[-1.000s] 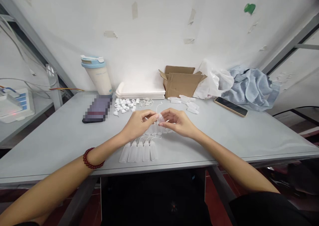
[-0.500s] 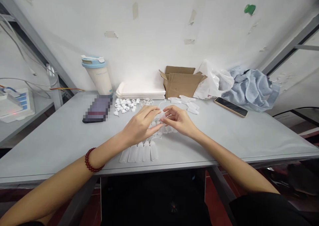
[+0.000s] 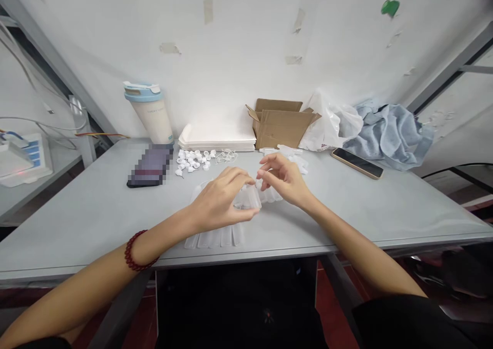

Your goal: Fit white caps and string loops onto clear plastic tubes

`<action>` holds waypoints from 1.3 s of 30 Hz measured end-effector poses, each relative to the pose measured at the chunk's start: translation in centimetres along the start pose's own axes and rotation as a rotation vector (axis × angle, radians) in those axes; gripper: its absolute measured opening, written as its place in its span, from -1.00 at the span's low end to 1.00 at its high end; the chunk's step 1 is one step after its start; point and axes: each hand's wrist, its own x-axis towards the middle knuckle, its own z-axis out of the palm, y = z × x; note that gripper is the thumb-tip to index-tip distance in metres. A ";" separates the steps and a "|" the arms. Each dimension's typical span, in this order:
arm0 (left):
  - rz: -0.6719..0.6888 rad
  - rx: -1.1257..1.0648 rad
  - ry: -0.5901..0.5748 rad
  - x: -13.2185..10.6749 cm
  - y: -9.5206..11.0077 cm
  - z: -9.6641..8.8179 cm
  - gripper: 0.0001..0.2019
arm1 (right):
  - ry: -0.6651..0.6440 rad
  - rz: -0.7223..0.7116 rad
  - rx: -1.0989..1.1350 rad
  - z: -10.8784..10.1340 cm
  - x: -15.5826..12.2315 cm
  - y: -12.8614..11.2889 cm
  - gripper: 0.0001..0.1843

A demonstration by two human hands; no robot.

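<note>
My left hand (image 3: 219, 201) is curled over a small translucent plastic bottle (image 3: 247, 198) just above the table, thumb under it and fingers on top. My right hand (image 3: 284, 180) hovers close beside it on the right, fingertips pinched together; what they hold is too small to make out. Under my left hand lies a row of several translucent bottles (image 3: 215, 236) near the table's front edge. A second row of bottles (image 3: 270, 195) lies beneath my right hand. A red bead bracelet (image 3: 134, 252) is on my left wrist.
On the grey table (image 3: 404, 210): white caps (image 3: 192, 161), thin loops (image 3: 227, 156), loose bottles (image 3: 298, 160), a stack of white trays (image 3: 217, 139), a cardboard box (image 3: 280, 123), a tumbler (image 3: 149, 112), two phones (image 3: 151, 167) (image 3: 356, 163), a plastic bag (image 3: 329, 124), blue cloth (image 3: 389, 132).
Both hands were pinching one small piece together above the rows. Now they have parted: the left dropped toward me with a bottle, and the right rose slightly to the right.
</note>
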 end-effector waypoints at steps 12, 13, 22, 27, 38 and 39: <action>-0.023 -0.171 -0.452 -0.5 1.3 -0.8 -0.64 | 0.117 -0.097 -0.174 -0.7 0.8 1.3 -0.86; -0.015 -0.166 -0.459 -0.6 1.4 -0.7 -0.63 | 0.113 -0.097 -0.186 -0.6 0.8 1.3 -0.86; 0.025 0.032 -0.492 -1.0 1.6 -0.2 -0.69 | 0.102 -0.081 -0.226 -0.6 0.7 1.2 -0.89; 0.002 0.100 -0.541 -1.0 1.7 -0.6 -0.69 | 0.096 -0.091 -0.224 -0.6 0.7 1.2 -0.89; 0.054 0.145 -0.561 -0.9 1.7 -1.3 -0.72 | 0.088 -0.084 -0.227 -0.5 0.8 1.3 -0.90; 0.055 0.147 -0.568 -0.9 1.7 -1.4 -0.72 | 0.087 -0.086 -0.227 -0.5 0.8 1.3 -0.90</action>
